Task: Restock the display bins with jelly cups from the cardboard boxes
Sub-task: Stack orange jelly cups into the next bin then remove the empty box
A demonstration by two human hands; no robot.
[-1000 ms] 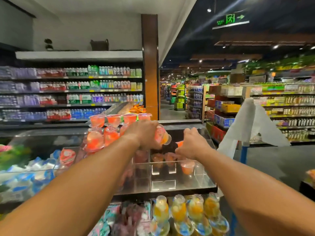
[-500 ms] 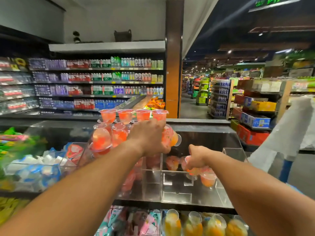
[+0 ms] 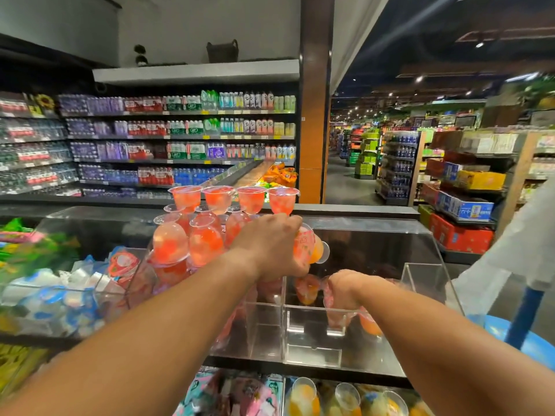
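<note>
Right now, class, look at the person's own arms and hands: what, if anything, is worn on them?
Nothing is worn. Both forearms are bare as far as the view reaches, with no sleeves showing. The left hand and right hand carry no gloves, and no watch, bracelet or ring is visible on either.

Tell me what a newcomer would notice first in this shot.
First, the stack of pink jelly cups piled at centre, above the clear display bins. Next, the two bare arms reaching in: the left hand grips an orange jelly cup beside the stack, while the right hand dips into a nearly empty bin.
</note>
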